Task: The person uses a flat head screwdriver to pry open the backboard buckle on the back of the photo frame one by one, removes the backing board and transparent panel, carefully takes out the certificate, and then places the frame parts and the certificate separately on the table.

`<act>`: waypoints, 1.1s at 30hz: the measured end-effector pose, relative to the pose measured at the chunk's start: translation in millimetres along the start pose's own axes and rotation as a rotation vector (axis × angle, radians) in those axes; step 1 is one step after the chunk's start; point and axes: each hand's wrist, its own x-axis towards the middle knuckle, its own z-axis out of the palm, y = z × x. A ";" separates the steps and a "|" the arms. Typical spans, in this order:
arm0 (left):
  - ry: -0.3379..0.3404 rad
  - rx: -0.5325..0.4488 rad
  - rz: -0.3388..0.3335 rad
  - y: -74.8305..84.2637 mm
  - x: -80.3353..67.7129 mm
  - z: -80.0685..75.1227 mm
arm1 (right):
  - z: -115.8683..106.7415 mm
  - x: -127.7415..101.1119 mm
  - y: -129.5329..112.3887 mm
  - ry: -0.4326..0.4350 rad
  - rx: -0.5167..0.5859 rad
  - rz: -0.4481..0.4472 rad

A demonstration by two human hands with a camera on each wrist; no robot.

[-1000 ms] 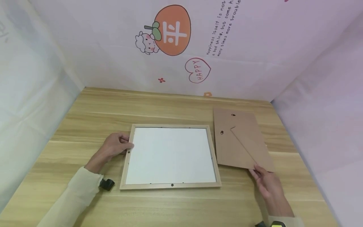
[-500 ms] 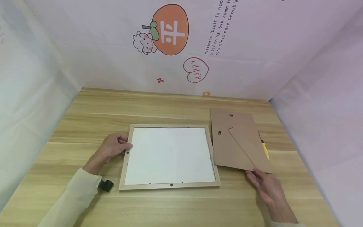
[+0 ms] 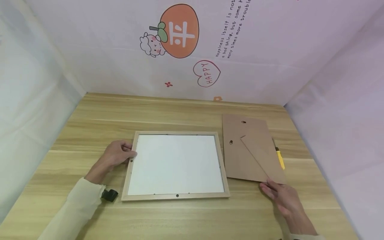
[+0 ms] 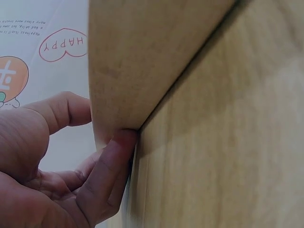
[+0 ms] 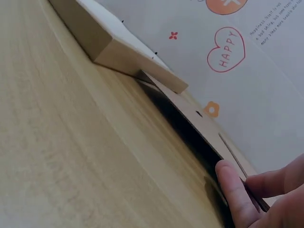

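Observation:
A light wooden picture frame point(image 3: 177, 196) lies on the table with a white sheet point(image 3: 177, 165) inside it. At its left side my left hand point(image 3: 115, 154) grips the rim, thumb on top and fingers against the outer edge and underside. To the right lies the brown backing board point(image 3: 252, 150), with two small dark hangers and a fold-out stand outline. My right hand point(image 3: 283, 196) pinches its near edge between thumb and fingers. In the right wrist view the backing board point(image 5: 190, 116) is tilted, its near edge raised off the table.
A yellow-handled screwdriver point(image 3: 280, 159) lies at the board's right edge, its shaft partly hidden. The wooden table point(image 3: 168, 220) meets white printed cloth walls point(image 3: 255, 73) at the back and both sides.
The frame has shifted slightly left with my left hand. The board has moved a little left and toward me in my right hand, and the yellow screwdriver has come into sight beside it.

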 end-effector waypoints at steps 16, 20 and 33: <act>-0.013 -0.001 0.017 0.6 1.2 -1.9 | -12.6 1.1 4.8 -0.008 -0.050 0.019; -0.017 -0.003 0.016 0.4 0.9 -2.1 | -15.1 0.1 4.5 0.001 -0.073 0.058; -0.009 -0.005 -0.006 -0.4 1.0 -2.8 | -21.2 -1.0 5.0 -0.034 -0.169 0.066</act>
